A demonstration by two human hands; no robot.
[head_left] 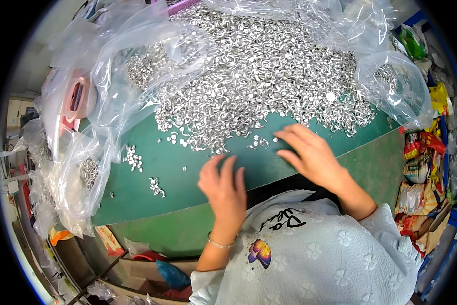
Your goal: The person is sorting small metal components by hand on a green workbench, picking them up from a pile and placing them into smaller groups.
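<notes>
A large heap of small, shiny, curved silver metal pieces (pixel 269 71) covers the far part of a green tabletop (pixel 137 198). At the heap's near edge is my left hand (pixel 224 188), fingers pointing away from me and apart, with nothing visible in them. My right hand (pixel 311 156) reaches in from the right, thumb and fingers spread beside a few loose pieces (pixel 259 142). To the left lie a small cluster of nut-like pieces (pixel 133 158) and a little group of curved pieces (pixel 157 187). What lies beneath my fingertips is partly hidden.
Clear plastic bags (pixel 396 91) with metal pieces flank the heap. At the left stands a pink plastic basket (pixel 81 99) beside more plastic sheeting (pixel 76 183). Colourful packages (pixel 416 170) are stacked along the right. Below the table's near edge is a blue bag (pixel 172 274).
</notes>
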